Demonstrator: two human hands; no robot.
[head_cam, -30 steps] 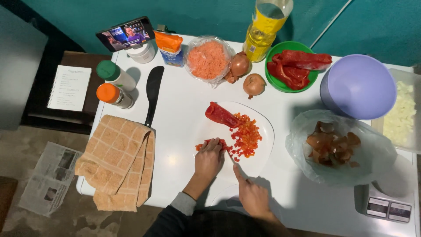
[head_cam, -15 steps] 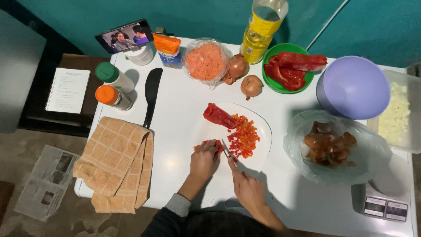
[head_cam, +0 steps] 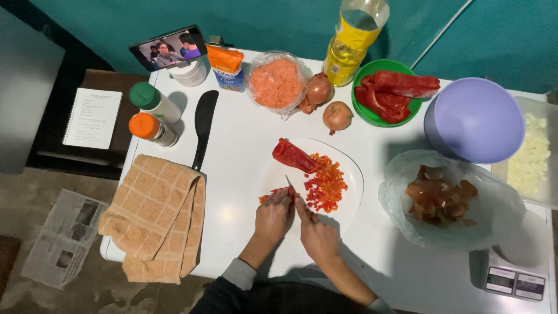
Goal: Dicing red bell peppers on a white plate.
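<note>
Red pepper strip (head_cam: 278, 191): 1, pinned by left hand (head_cam: 273, 214) | right hand (head_cam: 317, 235) grips 1 knife (head_cam: 290, 187) | onions (head_cam: 337, 115): 2

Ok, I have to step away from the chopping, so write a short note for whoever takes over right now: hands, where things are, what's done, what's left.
Left hand: fingertips pinning a small strip of red pepper on the white oval cutting board.
Right hand: gripping a small knife, blade at that strip.
Done: a pile of diced red pepper lies on the board to the right of the blade.
Left: one large uncut red pepper piece at the board's far side, and more red pepper pieces in the green round bowl behind.
</note>
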